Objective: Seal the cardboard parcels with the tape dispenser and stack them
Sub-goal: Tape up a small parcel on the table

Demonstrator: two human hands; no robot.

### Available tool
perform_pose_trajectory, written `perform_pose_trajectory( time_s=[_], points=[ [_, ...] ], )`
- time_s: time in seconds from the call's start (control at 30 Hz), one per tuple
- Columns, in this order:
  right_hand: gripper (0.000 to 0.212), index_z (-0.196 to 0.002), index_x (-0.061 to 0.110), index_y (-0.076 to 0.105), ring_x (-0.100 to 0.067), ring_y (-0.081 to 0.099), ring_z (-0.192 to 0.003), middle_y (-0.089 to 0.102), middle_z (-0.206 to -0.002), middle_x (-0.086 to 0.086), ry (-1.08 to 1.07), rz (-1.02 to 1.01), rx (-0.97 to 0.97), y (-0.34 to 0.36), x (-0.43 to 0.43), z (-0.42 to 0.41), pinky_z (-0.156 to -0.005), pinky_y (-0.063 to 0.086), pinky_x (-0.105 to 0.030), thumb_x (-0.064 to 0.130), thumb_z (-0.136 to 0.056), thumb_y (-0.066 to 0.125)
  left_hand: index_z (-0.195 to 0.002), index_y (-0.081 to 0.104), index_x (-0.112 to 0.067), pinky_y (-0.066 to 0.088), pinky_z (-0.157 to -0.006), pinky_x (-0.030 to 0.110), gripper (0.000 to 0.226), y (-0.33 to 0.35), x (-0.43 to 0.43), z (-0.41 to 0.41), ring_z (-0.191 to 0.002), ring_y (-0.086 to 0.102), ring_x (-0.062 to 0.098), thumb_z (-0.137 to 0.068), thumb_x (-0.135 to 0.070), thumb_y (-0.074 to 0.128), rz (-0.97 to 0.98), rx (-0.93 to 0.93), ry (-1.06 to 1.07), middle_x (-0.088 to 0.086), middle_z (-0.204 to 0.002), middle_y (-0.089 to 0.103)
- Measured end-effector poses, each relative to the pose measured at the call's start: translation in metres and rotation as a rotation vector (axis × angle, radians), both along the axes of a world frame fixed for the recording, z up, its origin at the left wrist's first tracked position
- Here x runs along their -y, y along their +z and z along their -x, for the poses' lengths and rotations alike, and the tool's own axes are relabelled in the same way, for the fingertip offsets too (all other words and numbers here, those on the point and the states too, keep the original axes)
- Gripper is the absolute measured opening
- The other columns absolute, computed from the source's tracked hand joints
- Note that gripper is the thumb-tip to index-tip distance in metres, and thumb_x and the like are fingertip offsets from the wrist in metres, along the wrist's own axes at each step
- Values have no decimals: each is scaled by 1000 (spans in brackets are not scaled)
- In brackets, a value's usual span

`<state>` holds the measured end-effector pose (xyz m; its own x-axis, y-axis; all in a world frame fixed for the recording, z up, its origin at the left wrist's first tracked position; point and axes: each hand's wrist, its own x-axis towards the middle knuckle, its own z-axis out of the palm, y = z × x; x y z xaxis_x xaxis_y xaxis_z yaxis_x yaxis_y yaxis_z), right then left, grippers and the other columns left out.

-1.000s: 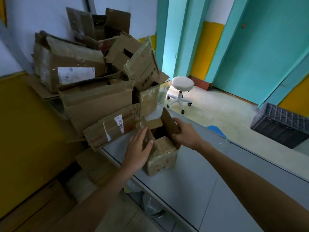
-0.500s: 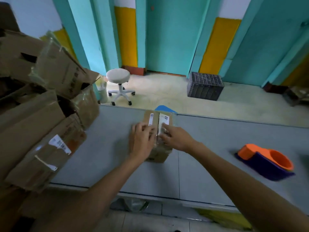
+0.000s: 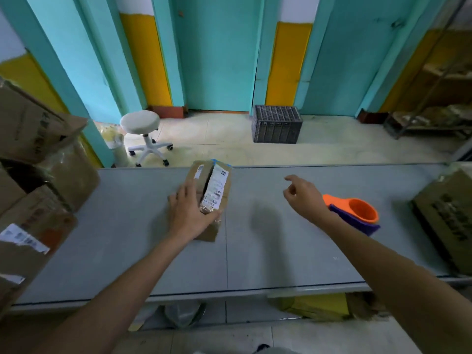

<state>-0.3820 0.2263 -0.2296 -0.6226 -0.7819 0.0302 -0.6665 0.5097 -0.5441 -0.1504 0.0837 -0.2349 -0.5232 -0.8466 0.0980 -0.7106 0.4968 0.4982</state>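
On the grey worktop [image 3: 255,256] the left hand [image 3: 189,213] presses flat fingers on the small parcel [image 3: 217,185] at its middle, top seam gaping. The right hand [image 3: 304,198] hovers loosely curled and empty, just left of the orange tape dispenser [image 3: 357,213]. Beyond, on the floor, stand a stool [image 3: 140,123] and a crate [image 3: 277,127]

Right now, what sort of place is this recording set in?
Probably a parcel packing room: a small brown cardboard parcel with a white shipping label under the left hand, a heap of used brown cardboard boxes at the left, and an orange-and-purple plastic tape dispenser.
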Motion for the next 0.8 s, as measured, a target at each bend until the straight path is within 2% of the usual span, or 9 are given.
perform_pose_trajectory(
  time_s=[0.13,0.27,0.37,0.43,0.53,0.6,0.63,0.73,0.8],
  points=[
    [52,-134,6,43,-32,51,-110,57,-116,-17,-127,-82,-197,-1,-62,54,-90,41,-40,32,-91,57,-138,37,-23,31,-103,37,93,2,-21,39,-125,38,29,-60,-43,83,-79,-23,-309,1,-139,41],
    [73,-138,16,39,-31,50,-116,53,-128,-15,-132,-366,-269,-6,-105,81,-92,42,-40,59,-82,57,-140,36,-22,26,-109,35,96,-4,-47,68,-132,33,22,-60,-47,82,-165,-42,-446,-2,-146,36],
    [81,-140,17,32,-30,48,-121,49,-134,-13,-32,-482,-209,-20,-121,92,-94,41,-37,60,-79,62,-145,28,-28,17,-113,48,108,-6,-49,82,-141,15,26,-50,-71,55,-75,126,-462,-5,-154,21],
    [82,-142,15,26,-32,49,-120,49,-135,-14,26,-487,-111,-26,-124,96,-93,42,-37,52,-80,66,-147,24,-30,13,-112,49,99,-4,-52,88,-141,7,25,-59,-67,50,4,247,-432,-5,-156,13],
    [88,-148,16,11,-33,52,-116,51,-132,-17,91,-560,-158,-31,-119,100,-90,42,-36,47,-85,63,-147,20,-24,19,-108,42,77,-2,-68,93,-135,21,24,-83,-42,58,54,170,-388,0,-149,26],
    [96,-150,19,0,-32,53,-115,52,-132,-17,125,-599,-206,-33,-116,104,-91,42,-35,47,-84,63,-147,15,-26,20,-110,46,72,-7,-77,94,-134,23,23,-83,-27,49,90,140,-365,0,-146,29],
    [98,-150,21,-2,-32,54,-115,53,-131,-16,140,-605,-215,-34,-117,107,-90,42,-35,48,-83,64,-146,17,-27,19,-111,47,70,-9,-80,94,-136,21,23,-81,-28,41,100,144,-351,0,-147,27],
    [99,-150,26,-4,-30,55,-112,55,-129,-13,175,-607,-256,-38,-121,115,-89,43,-35,50,-82,64,-141,26,-29,15,-113,51,76,-14,-87,96,-138,16,23,-72,-58,18,117,169,-288,1,-148,23],
    [100,-150,26,-4,-30,56,-111,55,-128,-13,168,-588,-262,-42,-122,117,-89,45,-36,51,-81,64,-142,21,-29,8,-114,53,95,-18,-91,97,-140,9,24,-62,-81,27,119,240,-274,2,-151,16]
  ],
)
